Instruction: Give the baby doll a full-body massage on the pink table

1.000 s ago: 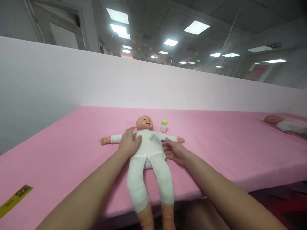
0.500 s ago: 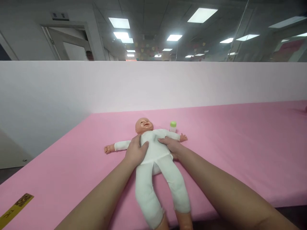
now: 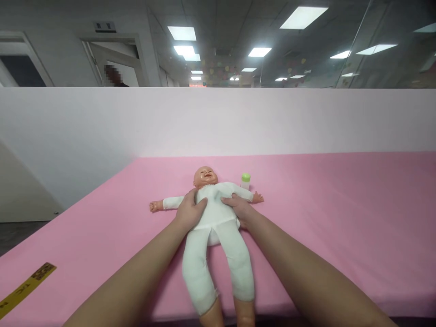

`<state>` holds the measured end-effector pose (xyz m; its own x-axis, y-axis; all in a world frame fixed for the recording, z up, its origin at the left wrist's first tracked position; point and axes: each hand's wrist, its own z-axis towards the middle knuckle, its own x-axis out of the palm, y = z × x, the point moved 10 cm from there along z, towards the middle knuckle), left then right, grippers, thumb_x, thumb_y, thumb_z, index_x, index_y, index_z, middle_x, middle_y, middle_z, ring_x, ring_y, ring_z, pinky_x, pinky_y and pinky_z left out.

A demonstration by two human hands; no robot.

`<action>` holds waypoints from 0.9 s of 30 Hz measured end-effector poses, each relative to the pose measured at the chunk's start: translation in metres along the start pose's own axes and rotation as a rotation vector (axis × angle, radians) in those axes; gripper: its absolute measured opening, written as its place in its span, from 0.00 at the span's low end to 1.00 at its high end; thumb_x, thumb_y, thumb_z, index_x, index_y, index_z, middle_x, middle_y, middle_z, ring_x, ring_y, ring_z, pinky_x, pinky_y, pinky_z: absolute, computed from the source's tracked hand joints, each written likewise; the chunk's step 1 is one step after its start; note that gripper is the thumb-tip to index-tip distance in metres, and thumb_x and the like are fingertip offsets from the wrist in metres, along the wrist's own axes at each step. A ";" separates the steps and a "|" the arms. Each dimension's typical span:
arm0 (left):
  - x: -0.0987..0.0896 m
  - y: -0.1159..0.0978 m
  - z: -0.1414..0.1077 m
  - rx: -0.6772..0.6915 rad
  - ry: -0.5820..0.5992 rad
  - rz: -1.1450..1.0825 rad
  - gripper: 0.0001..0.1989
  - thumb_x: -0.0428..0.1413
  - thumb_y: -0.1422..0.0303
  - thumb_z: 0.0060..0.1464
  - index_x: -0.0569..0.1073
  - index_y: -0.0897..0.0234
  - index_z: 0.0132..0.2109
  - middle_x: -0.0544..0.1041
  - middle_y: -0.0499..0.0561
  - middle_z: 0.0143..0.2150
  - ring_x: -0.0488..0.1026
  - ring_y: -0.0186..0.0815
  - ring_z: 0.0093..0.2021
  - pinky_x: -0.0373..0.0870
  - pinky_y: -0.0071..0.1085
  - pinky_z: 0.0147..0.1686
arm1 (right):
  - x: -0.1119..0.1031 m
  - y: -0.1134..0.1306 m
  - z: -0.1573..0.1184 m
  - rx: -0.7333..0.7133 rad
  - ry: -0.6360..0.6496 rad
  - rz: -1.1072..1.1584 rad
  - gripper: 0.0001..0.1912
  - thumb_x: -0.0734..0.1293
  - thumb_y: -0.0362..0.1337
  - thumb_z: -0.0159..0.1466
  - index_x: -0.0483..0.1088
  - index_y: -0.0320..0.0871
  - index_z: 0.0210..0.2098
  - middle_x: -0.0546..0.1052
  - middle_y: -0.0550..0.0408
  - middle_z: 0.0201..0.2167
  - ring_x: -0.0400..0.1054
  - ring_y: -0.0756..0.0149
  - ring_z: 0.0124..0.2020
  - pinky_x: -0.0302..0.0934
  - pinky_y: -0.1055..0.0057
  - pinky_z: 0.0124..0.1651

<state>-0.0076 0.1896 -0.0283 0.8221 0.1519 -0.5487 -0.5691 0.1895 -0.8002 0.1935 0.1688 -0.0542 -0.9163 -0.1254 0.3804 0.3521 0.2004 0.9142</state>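
The left forearm and right forearm are bare; the left hand and right hand likewise.

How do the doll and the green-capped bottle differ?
The doll is much larger than the green-capped bottle. The doll lies face-up; the bottle stands upright. The left hand and right hand hold the doll, while neither touches the bottle. Doll and bottle are both on the pink surface.
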 end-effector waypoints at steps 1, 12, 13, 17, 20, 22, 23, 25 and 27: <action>0.001 0.001 0.002 -0.018 -0.002 0.001 0.37 0.58 0.53 0.63 0.64 0.64 0.73 0.67 0.64 0.73 0.64 0.54 0.73 0.58 0.48 0.72 | 0.000 0.000 0.000 0.000 0.001 0.004 0.22 0.77 0.38 0.64 0.70 0.43 0.54 0.80 0.45 0.54 0.79 0.52 0.52 0.76 0.57 0.54; 0.009 0.016 0.023 -0.278 -0.128 -0.262 0.37 0.58 0.51 0.61 0.64 0.61 0.73 0.69 0.62 0.73 0.72 0.52 0.67 0.70 0.42 0.62 | 0.005 0.016 -0.007 -0.077 0.014 -0.015 0.25 0.78 0.39 0.61 0.68 0.44 0.54 0.81 0.47 0.50 0.79 0.53 0.49 0.75 0.58 0.52; 0.009 0.017 0.021 -0.264 -0.137 -0.272 0.38 0.59 0.52 0.61 0.64 0.61 0.73 0.67 0.62 0.74 0.70 0.52 0.69 0.68 0.42 0.64 | 0.004 0.015 -0.006 -0.080 0.014 -0.025 0.25 0.78 0.39 0.61 0.68 0.44 0.54 0.81 0.47 0.50 0.79 0.53 0.49 0.75 0.58 0.52; 0.014 0.018 0.016 -0.213 -0.115 -0.304 0.36 0.60 0.53 0.61 0.65 0.60 0.72 0.71 0.61 0.71 0.71 0.51 0.67 0.68 0.42 0.64 | 0.003 0.013 -0.002 -0.104 0.035 -0.061 0.26 0.79 0.42 0.61 0.69 0.45 0.54 0.80 0.48 0.51 0.79 0.52 0.50 0.75 0.59 0.51; 0.014 0.011 0.013 -0.183 -0.101 -0.302 0.34 0.60 0.53 0.61 0.68 0.60 0.70 0.75 0.60 0.67 0.74 0.51 0.64 0.70 0.42 0.61 | 0.001 0.013 -0.002 -0.107 0.028 -0.060 0.26 0.79 0.42 0.61 0.68 0.44 0.54 0.80 0.47 0.51 0.79 0.52 0.49 0.75 0.59 0.51; 0.013 0.006 0.011 -0.188 -0.104 -0.324 0.33 0.60 0.54 0.61 0.69 0.60 0.69 0.75 0.60 0.66 0.74 0.51 0.64 0.70 0.42 0.61 | 0.001 0.015 -0.003 -0.120 0.023 -0.071 0.27 0.79 0.42 0.61 0.68 0.44 0.54 0.80 0.47 0.51 0.78 0.52 0.49 0.75 0.59 0.51; 0.013 0.003 0.010 -0.196 -0.100 -0.350 0.32 0.60 0.54 0.61 0.69 0.60 0.68 0.76 0.60 0.65 0.74 0.51 0.64 0.70 0.43 0.61 | 0.001 0.017 -0.004 -0.130 0.025 -0.085 0.27 0.79 0.42 0.61 0.68 0.44 0.54 0.80 0.47 0.51 0.78 0.52 0.50 0.74 0.60 0.51; 0.015 -0.002 0.008 -0.230 -0.080 -0.439 0.30 0.60 0.53 0.61 0.71 0.61 0.65 0.77 0.60 0.64 0.75 0.52 0.63 0.71 0.43 0.60 | 0.005 0.022 -0.005 -0.150 0.047 -0.114 0.28 0.79 0.42 0.60 0.69 0.44 0.55 0.80 0.47 0.52 0.77 0.51 0.52 0.74 0.60 0.51; 0.017 -0.007 0.006 -0.253 -0.059 -0.517 0.29 0.59 0.51 0.62 0.72 0.60 0.64 0.78 0.60 0.63 0.75 0.53 0.62 0.73 0.43 0.58 | 0.012 0.028 -0.007 -0.165 0.088 -0.116 0.31 0.79 0.43 0.59 0.68 0.44 0.57 0.80 0.47 0.52 0.77 0.49 0.52 0.73 0.59 0.52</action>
<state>0.0105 0.1967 -0.0308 0.9857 0.1567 -0.0622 -0.0656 0.0168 -0.9977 0.1936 0.1660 -0.0226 -0.9348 -0.2240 0.2758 0.2788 0.0185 0.9602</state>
